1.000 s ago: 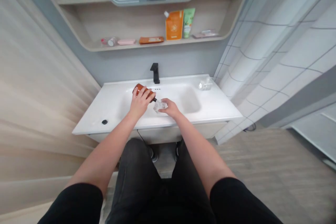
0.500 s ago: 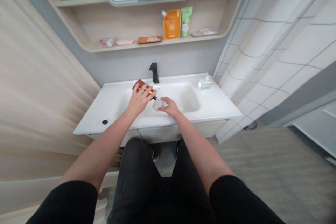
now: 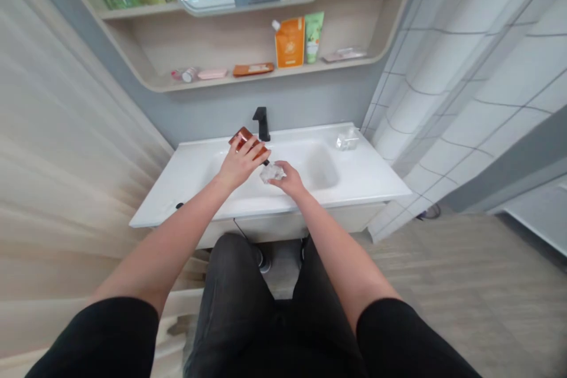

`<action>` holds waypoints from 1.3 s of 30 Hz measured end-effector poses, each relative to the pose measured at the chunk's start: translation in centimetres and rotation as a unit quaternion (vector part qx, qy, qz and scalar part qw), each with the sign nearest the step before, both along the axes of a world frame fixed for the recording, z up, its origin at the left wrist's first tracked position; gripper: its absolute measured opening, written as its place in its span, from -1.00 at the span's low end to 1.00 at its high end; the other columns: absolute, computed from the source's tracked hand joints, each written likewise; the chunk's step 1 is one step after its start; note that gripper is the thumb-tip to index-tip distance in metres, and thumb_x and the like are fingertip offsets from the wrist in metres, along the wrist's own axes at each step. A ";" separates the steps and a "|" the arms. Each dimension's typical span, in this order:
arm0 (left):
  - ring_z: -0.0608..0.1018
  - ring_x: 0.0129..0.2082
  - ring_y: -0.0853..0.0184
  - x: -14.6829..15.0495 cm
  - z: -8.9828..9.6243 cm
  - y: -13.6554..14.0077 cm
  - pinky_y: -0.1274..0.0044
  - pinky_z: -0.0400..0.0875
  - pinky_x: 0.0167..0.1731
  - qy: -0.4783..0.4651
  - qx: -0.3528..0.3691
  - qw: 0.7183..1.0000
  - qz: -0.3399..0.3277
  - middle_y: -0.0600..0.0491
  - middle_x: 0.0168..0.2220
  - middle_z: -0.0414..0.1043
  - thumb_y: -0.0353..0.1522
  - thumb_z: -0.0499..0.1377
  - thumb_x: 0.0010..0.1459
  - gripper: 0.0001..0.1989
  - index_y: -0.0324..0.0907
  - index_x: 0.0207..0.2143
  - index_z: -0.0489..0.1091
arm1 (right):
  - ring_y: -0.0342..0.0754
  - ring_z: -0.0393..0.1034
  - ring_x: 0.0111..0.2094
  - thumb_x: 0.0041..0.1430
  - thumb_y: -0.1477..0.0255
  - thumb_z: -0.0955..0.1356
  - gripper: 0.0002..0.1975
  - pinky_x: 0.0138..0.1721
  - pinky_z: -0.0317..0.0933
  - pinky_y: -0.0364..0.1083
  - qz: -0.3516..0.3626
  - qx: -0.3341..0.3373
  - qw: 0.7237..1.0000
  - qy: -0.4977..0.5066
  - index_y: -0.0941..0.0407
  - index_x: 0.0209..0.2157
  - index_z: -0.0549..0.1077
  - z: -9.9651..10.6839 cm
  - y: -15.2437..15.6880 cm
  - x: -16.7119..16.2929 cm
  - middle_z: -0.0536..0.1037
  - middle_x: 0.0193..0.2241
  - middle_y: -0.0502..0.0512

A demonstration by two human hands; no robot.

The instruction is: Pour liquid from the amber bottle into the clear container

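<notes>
My left hand (image 3: 240, 166) grips a brown bottle (image 3: 245, 137), tipped on its side so its dark neck points down to the right. Just below that neck my right hand (image 3: 290, 182) holds a small clear faceted container (image 3: 271, 173). Both hands hover over the white sink basin (image 3: 310, 159), in front of the black faucet (image 3: 261, 123).
A small black cap (image 3: 178, 206) lies on the left of the white counter. A clear dish (image 3: 346, 141) sits at the back right. The shelf above carries an orange pouch (image 3: 289, 42), a green tube (image 3: 313, 36) and flat items. White tiled wall at right, striped wall at left.
The brown bottle has tilted a little steeper, its base rising towards the faucet. Both hands stay together over the basin; the view has shifted slightly.
</notes>
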State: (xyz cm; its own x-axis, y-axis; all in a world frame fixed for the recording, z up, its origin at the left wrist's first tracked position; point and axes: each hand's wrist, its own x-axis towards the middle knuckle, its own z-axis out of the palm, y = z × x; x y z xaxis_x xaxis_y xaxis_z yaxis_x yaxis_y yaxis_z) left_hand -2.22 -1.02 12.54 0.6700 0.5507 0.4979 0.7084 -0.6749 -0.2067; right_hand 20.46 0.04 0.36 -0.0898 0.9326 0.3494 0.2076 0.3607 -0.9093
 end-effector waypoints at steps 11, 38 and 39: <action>0.25 0.58 0.05 0.7 1.2 0.6 -0.11 -0.03 0.56 0.034 0.023 0.998 -0.046 -0.12 0.44 0.42 -0.45 0.10 0.48 -0.50 0.07 0.37 0.44 | 0.22 0.57 0.02 -0.11 0.11 0.64 -0.25 0.12 0.50 0.20 0.013 0.003 0.998 0.058 0.02 0.10 0.46 -1.1 0.7 -0.3 0.63 0.05 0.17; 0.23 0.59 0.02 -0.1 0.1 -0.2 -0.10 0.04 0.54 0.019 0.020 0.999 -0.043 -0.13 0.46 0.40 -0.48 0.07 0.48 -0.46 0.05 0.40 0.43 | 0.20 0.57 -0.02 -0.15 0.10 0.64 -0.22 0.12 0.47 0.19 0.036 0.000 0.999 0.039 0.03 0.10 0.45 -0.8 0.4 -0.3 0.63 0.05 0.18; 0.23 0.58 0.02 -0.2 -0.1 -0.2 -0.11 0.04 0.54 0.012 0.020 0.999 -0.039 -0.13 0.45 0.40 -0.48 0.07 0.48 -0.46 0.05 0.40 0.43 | 0.21 0.57 -0.02 -0.16 0.10 0.65 -0.22 0.12 0.46 0.19 0.036 -0.002 0.999 0.036 0.02 0.09 0.46 -0.8 0.4 -0.3 0.63 0.04 0.18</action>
State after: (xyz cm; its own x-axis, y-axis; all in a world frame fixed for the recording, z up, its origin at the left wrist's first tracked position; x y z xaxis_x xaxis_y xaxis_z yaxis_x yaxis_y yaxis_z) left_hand -2.40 -1.25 12.46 0.7220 0.4763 0.5019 0.6488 -0.7181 -0.2517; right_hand 20.20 0.46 -0.41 -0.1316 0.9259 0.3540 0.1158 0.3690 -0.9222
